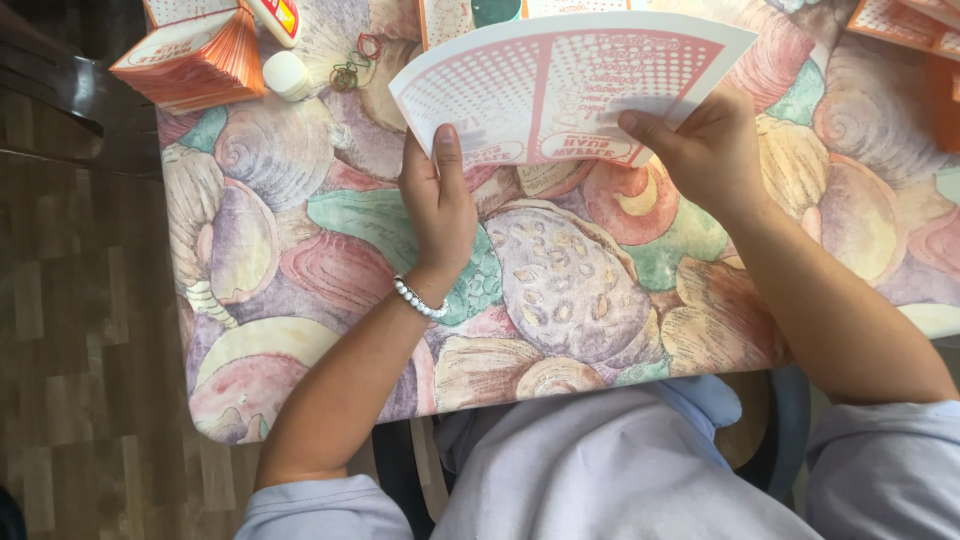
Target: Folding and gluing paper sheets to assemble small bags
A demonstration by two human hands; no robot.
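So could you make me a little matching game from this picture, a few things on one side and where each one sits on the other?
Things:
1. fan-shaped card
2. bead bracelet
3. rubber bands
4. orange stack of cards

Places:
A. at the table's far left corner
B. loose on the shell-patterned tablecloth, beside a small white tub
C. held by the left hand and right hand
D. around the left wrist

Pairs: 1-C, 2-D, 3-B, 4-A

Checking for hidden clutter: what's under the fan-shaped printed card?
Under the card, held by both hands, only the shell-patterned tablecloth shows at its edges; whatever lies directly beneath is covered.
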